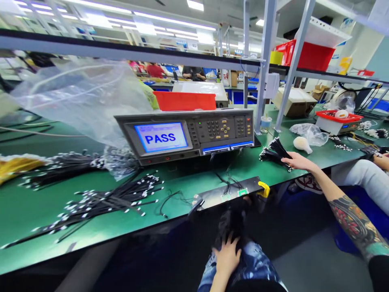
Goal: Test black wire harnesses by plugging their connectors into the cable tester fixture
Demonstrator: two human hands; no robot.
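The left hand (226, 257) sits low in the person's lap, its fingers curled up against a dark, blurred bundle (231, 221) above patterned denim jeans (246, 263). The blur hides what the bundle is and whether the fingers close on it, so that hand's grip cannot be told. The right hand (299, 161) reaches across the green counter (36, 215), palm down and open, with long, loose fingers touching the edge of a bundle of black cables (275, 154) with white tips. Its tattooed forearm (355, 223) slants toward the lower right corner, where a black sleeve (379, 275) is cut off by the frame. At the counter's near edge lies a black test fixture (227, 194) with a yellow clamp (263, 188) and small green circuit boards (242, 192). Thin wires run up from it toward a grey bench tester (185, 134), whose blue screen reads PASS. Heaps of similar thin black cables (91, 207) spread to the left, below a crumpled clear plastic bag (75, 97) and beside a red tray (184, 100). At the right edge, a co-worker's grey-trousered knee (364, 178) and hand (381, 160) are partly cut off.
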